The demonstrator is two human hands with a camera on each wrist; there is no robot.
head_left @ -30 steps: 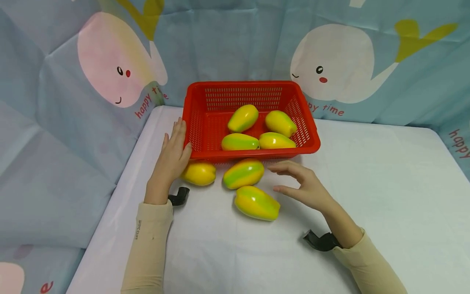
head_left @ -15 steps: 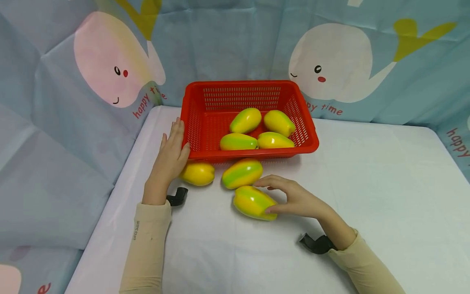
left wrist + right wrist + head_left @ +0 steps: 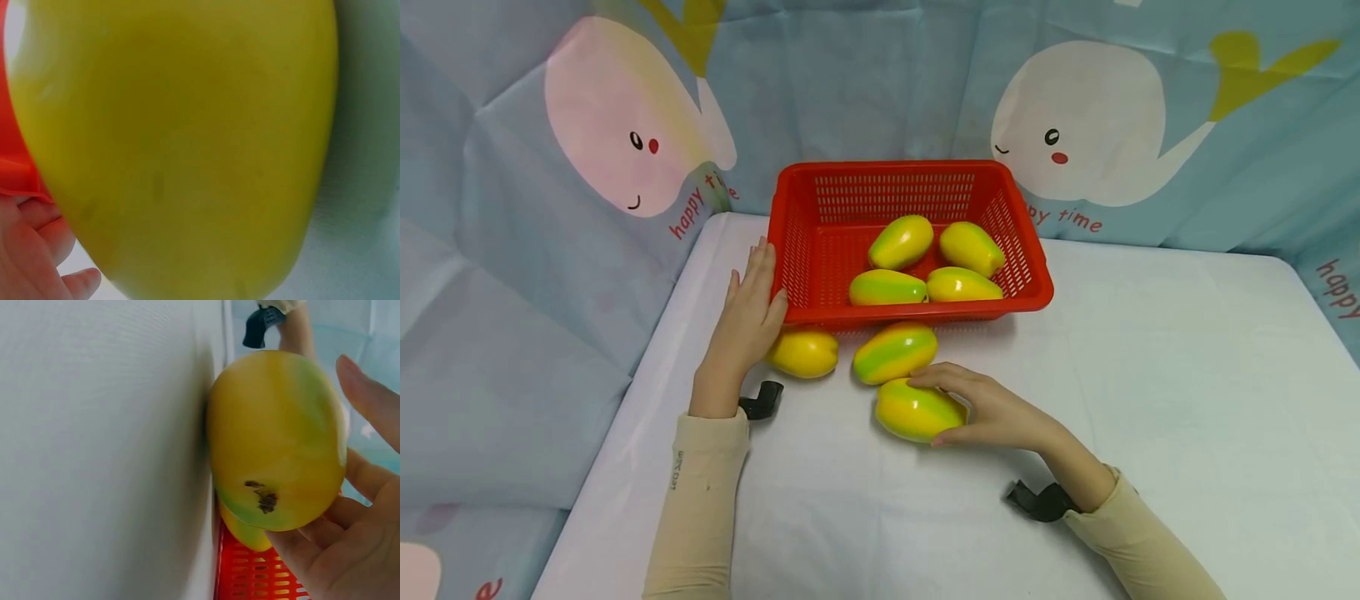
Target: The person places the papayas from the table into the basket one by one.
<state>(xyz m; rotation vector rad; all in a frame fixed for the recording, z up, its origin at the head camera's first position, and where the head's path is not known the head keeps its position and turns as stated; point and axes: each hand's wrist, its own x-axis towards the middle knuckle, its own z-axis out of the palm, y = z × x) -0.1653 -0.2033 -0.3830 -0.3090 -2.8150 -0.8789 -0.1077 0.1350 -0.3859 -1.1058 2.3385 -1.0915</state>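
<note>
My left hand (image 3: 741, 321) lies along the left end of the red plastic basket (image 3: 910, 315), its fingers extended against the rim. A yellow papaya (image 3: 805, 354) sits just right of that hand, below the basket's front; up close it fills most of the left wrist view. My right hand (image 3: 1000, 412) holds a yellow-green papaya (image 3: 913, 412) around its right end, fingers on the far side and thumb on the near side. That papaya rests on the table. Another papaya (image 3: 895, 354) lies just behind it, in front of the basket.
Several papayas are inside the basket, mostly toward its right half, one of them a green-striped papaya (image 3: 887, 287). A white cloth (image 3: 1165, 375) covers the table. A blue printed curtain (image 3: 880, 83) hangs behind and at the left.
My right hand has moved left and down from beside the papayas onto the nearest one, its fingers now around it. That papaya has turned slightly. The left hand stays at the basket.
</note>
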